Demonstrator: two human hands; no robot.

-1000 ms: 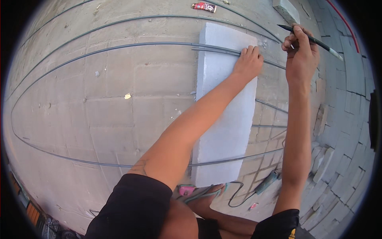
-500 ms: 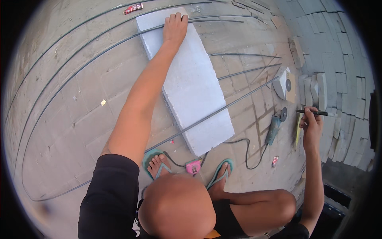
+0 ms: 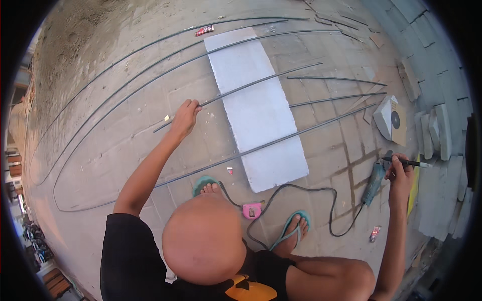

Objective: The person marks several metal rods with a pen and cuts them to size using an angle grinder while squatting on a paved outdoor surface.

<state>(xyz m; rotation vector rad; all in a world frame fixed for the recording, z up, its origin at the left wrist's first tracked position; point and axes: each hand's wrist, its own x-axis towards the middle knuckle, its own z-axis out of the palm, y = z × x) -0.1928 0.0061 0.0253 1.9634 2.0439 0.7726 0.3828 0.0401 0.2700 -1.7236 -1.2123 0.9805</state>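
Observation:
My left hand (image 3: pixel 185 119) is closed around one end of a short, straight metal rod (image 3: pixel 273 81). The rod lies slantwise across a flat pale slab (image 3: pixel 266 115) on the ground, its other end reaching past the slab's far right edge. In my right hand (image 3: pixel 400 178) is a black pen (image 3: pixel 412 163), pinched by the fingers with its tip pointing left. Just beside that hand an angle grinder (image 3: pixel 373 184) lies on the paving, its disc partly hidden. A long bent rod (image 3: pixel 216 163) crosses the slab's near half.
A pink tape measure (image 3: pixel 251 210) lies between my sandaled feet, beside the grinder's dark cable (image 3: pixel 331 200). Short rods (image 3: pixel 336 80) lie right of the slab. A cutting disc (image 3: pixel 395 119) rests against cardboard and a white block. Grey pieces (image 3: pixel 442 133) are stacked along the right.
My left hand has come from the slab's far end toward me and left, drawing the short rod with it. My right hand, still with the pen, sits slightly lower beside the grinder.

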